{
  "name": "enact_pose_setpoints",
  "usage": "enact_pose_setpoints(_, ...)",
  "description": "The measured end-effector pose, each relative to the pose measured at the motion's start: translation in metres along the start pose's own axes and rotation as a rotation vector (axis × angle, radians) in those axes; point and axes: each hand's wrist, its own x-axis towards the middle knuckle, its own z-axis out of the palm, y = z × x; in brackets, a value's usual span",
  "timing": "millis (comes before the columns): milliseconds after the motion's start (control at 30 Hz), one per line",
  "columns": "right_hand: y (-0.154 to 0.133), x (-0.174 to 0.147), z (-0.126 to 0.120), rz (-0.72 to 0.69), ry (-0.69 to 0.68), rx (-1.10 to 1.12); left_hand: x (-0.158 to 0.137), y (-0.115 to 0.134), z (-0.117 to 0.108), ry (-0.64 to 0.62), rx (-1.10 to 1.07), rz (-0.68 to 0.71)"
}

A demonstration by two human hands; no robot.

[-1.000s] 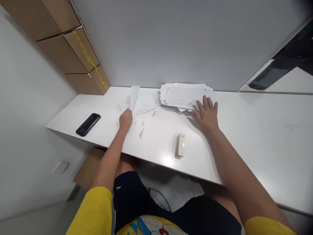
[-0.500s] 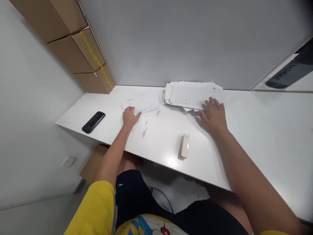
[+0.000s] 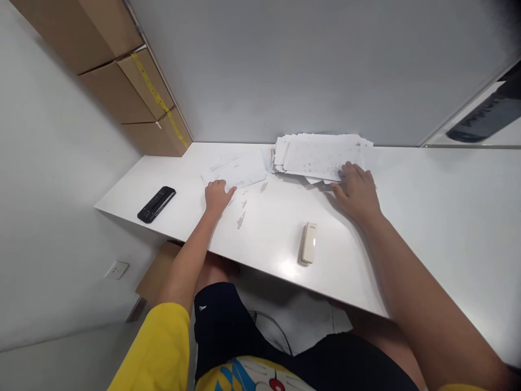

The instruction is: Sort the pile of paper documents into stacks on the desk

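My left hand (image 3: pixel 218 196) rests at the near left corner of a few loose paper sheets (image 3: pixel 244 167), its thumb spread away from the fingers. On the right, a thick, uneven stack of white papers (image 3: pixel 315 155) lies against the back panel. My right hand (image 3: pixel 358 190) lies on the near right corner of that stack, fingers stretched out and thumb apart at its front edge. Between my forearms a cream-coloured stapler (image 3: pixel 309 243) sits on the white desk (image 3: pixel 268 239), touched by neither hand.
A black phone-like device (image 3: pixel 157 204) lies near the desk's left end. Stacked cardboard boxes (image 3: pixel 142 89) stand at the back left, and a grey panel (image 3: pixel 309 70) rises behind the desk. Grey marks (image 3: pixel 241 220) show on the desktop. Below, a wall socket (image 3: pixel 118 270) is at left.
Both hands keep nearly the same place on the papers. The view has shifted very slightly; the papers, stapler and black device stay where they were.
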Motion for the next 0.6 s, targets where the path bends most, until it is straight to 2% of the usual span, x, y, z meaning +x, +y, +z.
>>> enact_pose_setpoints(233,-0.009,-0.001,-0.008,-0.007,0.018,0.024,-0.002,0.0,-0.001,-0.01,0.016,-0.003)
enact_pose_setpoints(367,-0.042,0.001,-0.023,-0.046,0.0,0.036,0.0,0.0,-0.003,0.004,0.0,-0.01)
enact_pose_setpoints(433,-0.07,0.008,-0.027,-0.051,-0.106,0.074,0.002,-0.001,-0.003,-0.012,-0.009,-0.017)
enact_pose_setpoints(500,-0.102,0.02,-0.022,-0.052,-0.269,0.144,0.005,-0.002,-0.002,-0.03,-0.017,-0.018)
enact_pose_setpoints(600,-0.14,0.046,0.003,-0.028,-0.489,0.258,0.007,-0.004,0.004,-0.01,-0.034,-0.006)
